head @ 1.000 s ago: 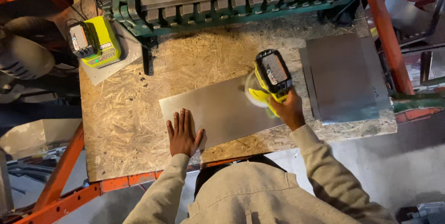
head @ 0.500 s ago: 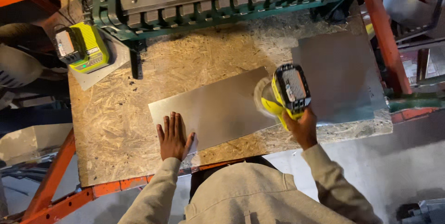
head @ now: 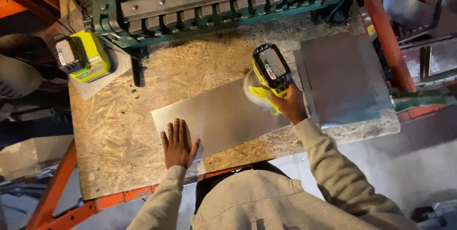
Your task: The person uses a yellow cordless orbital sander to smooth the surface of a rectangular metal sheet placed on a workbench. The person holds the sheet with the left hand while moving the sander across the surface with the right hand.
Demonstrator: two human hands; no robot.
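- We see the metal sheet [head: 223, 116] flat on the chipboard bench top [head: 119, 130], near its front edge; it lies where it lay half a second ago.
- Our right hand [head: 290, 104] is closed around the yellow cordless sander [head: 269, 75], whose pad now sits on the sheet's right end, back from further right.
- Our left hand [head: 178, 142], fingers spread and grasping nothing, presses on the sheet's near left corner, unchanged; clamping continues.
- A second sheet [head: 340, 78] lies to the right; a battery charger [head: 83, 56] sits on the bench's left.

Sander's spinning disc [head: 252, 92] blurred; grip hidden under right hand [head: 290, 106].
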